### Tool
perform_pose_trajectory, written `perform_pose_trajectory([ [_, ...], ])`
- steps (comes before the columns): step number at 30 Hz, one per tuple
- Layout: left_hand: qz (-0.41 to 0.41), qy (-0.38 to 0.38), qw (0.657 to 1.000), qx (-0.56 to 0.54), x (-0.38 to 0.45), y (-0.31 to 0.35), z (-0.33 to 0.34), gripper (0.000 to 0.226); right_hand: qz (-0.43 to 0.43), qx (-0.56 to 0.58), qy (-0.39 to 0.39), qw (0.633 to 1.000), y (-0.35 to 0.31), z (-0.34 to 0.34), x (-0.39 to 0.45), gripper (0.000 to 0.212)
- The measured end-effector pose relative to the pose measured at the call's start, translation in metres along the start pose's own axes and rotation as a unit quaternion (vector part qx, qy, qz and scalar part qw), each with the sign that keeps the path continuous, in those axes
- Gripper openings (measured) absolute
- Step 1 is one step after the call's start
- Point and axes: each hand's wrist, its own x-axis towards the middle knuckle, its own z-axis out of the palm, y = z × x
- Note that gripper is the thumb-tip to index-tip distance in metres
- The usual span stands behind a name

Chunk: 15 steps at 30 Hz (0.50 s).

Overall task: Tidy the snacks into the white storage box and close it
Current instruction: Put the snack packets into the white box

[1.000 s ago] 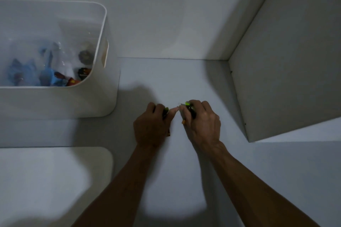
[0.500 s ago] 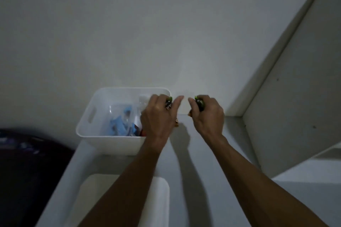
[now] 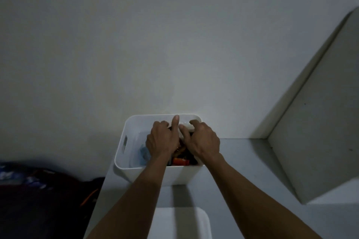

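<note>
Fingers (image 3: pixel 175 124) of both hands curl over snacks (image 3: pixel 179 161) inside the box (image 3: pixel 124 153); grip unclear.

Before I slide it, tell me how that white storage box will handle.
The white storage box looks like rigid plastic, so it should probably slide without flexing. Only partly filled with snacks, it is likely light. Its side handle slot offers grip.

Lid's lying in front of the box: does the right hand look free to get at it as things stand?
Probably yes. The lid lies bare on the table, below the white storage box, nothing on it. The right hand is over the box and would only need pulling back.
</note>
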Motion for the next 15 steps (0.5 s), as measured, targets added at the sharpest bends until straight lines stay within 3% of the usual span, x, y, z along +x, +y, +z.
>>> perform_pose_trajectory([
  [4, -0.016, -0.066, 0.997, -0.019, -0.013, -0.010, 0.001, 0.075, 0.024, 0.000, -0.026, 0.999, 0.002, -0.005, -0.010, 0.060],
  [9, 0.047, -0.018, 0.997, -0.052, -0.029, -0.030, -0.015, 0.070, 0.041, 0.042, -0.045, 0.997, 0.002, -0.019, -0.025, 0.064],
  [15, 0.056, -0.037, 0.996, -0.061, -0.070, -0.041, -0.049, 0.070, 0.038, 0.079, -0.052, 0.995, -0.002, -0.045, -0.070, 0.063],
])
